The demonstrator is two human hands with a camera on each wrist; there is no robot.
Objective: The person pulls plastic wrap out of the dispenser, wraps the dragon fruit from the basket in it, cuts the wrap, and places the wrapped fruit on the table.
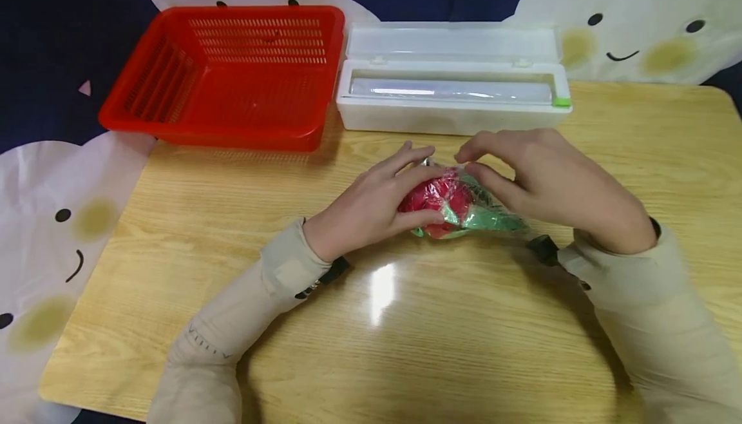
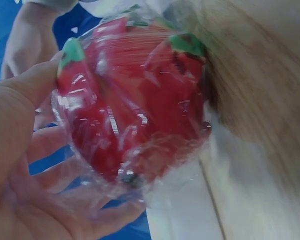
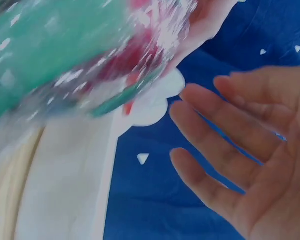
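On the table lies a red dragon fruit (image 1: 449,200) with green-tipped scales, wrapped in clear cling film. My left hand (image 1: 371,205) holds it from the left, thumb on the near side and fingers over the far side. The left wrist view shows the wrapped fruit (image 2: 135,105) close up, the film creased and shiny around it. To its right is my right hand (image 1: 556,179), with bent, relaxed fingers. The right wrist view shows that hand (image 3: 250,145) apart from the film, with nothing in its fingers. A green part (image 3: 55,55) of the wrapped fruit is blurred there.
Behind the hands stands a white cling film box (image 1: 452,118), its lid (image 1: 452,40) raised and a film roll (image 1: 452,91) inside. A red plastic basket (image 1: 243,131) is at the back left. The wooden table (image 1: 440,340) meets a dark blue cloth with cloud faces.
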